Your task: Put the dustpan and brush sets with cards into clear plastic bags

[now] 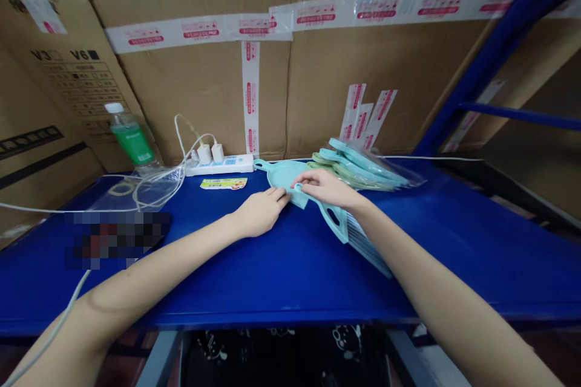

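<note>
A light blue dustpan [284, 173] lies at the back middle of the blue table, its looped handle pointing left toward the power strip. My left hand [262, 213] pinches the dustpan's near edge with closed fingers. A matching light blue hand brush [336, 225] slants down to the right, its pale bristles partly behind my right forearm. The fingers of my right hand [325, 186] are closed around the brush's handle end, which meets the dustpan's near edge. Whether the two parts are joined there I cannot tell.
Behind my right hand lies a pile of bagged blue and green pieces [367, 166]. A white power strip [236, 163] with plugged chargers, a yellow-green card [223, 184], a bottle [134, 139] and loose white cables [154, 190] are on the left. Cardboard boxes [200, 84] stand behind.
</note>
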`<control>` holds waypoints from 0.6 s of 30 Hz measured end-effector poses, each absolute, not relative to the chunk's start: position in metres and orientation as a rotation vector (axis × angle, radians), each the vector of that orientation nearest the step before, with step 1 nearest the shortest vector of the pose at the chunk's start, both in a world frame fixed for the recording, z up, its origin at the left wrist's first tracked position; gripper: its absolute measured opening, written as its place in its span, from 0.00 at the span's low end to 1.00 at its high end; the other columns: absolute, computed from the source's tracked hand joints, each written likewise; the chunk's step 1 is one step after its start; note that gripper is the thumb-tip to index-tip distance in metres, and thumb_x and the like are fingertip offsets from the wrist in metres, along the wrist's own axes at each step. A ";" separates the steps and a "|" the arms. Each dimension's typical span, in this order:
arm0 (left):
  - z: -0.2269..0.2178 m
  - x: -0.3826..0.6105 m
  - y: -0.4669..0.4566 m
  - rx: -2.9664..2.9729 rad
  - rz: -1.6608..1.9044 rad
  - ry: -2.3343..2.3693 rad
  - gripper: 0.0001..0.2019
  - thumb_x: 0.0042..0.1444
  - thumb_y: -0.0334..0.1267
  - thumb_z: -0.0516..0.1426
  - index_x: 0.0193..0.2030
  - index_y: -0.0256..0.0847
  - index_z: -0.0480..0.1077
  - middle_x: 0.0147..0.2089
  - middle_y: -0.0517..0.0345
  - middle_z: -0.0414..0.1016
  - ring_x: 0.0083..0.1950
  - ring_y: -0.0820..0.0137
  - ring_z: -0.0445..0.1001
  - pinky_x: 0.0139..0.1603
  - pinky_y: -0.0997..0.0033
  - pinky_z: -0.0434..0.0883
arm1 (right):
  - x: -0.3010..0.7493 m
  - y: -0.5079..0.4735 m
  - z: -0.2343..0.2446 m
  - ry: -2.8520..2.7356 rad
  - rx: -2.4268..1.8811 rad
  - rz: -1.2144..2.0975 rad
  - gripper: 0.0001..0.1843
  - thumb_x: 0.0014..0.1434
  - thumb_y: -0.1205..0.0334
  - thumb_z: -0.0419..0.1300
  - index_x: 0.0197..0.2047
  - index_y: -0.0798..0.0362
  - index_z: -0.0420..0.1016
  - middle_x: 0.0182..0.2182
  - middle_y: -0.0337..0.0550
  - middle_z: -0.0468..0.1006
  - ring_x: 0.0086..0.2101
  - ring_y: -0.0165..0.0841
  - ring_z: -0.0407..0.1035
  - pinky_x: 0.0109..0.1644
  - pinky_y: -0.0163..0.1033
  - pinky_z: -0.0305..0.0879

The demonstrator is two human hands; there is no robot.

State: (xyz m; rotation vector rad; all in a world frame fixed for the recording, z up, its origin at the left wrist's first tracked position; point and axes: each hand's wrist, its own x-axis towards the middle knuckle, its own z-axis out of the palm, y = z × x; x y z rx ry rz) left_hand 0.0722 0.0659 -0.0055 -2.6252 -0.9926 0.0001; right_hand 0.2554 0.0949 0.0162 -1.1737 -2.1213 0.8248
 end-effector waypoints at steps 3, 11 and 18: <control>-0.008 0.072 0.056 -2.661 -0.045 -0.919 0.21 0.58 0.25 0.45 0.59 0.28 0.58 0.51 0.44 0.69 0.50 0.62 0.71 0.50 0.62 0.72 | 0.258 0.096 0.016 -2.181 -1.106 0.840 0.12 0.48 0.69 0.50 0.33 0.54 0.73 0.19 0.32 0.62 0.20 0.26 0.56 0.25 0.34 0.55; -0.008 0.071 0.017 -2.762 -0.066 -0.824 0.21 0.58 0.27 0.46 0.59 0.27 0.58 0.52 0.41 0.69 0.51 0.60 0.71 0.49 0.60 0.72 | 0.265 0.093 0.016 -2.414 -0.865 0.687 0.22 0.50 0.63 0.58 0.50 0.51 0.73 0.36 0.42 0.75 0.34 0.34 0.67 0.38 0.42 0.66; -0.010 0.061 -0.015 -2.892 -0.137 -0.768 0.22 0.58 0.28 0.47 0.60 0.29 0.57 0.54 0.40 0.69 0.54 0.58 0.69 0.53 0.58 0.71 | 0.246 0.081 0.012 -2.388 -1.044 0.560 0.22 0.52 0.64 0.59 0.52 0.51 0.73 0.44 0.46 0.78 0.36 0.35 0.71 0.44 0.44 0.67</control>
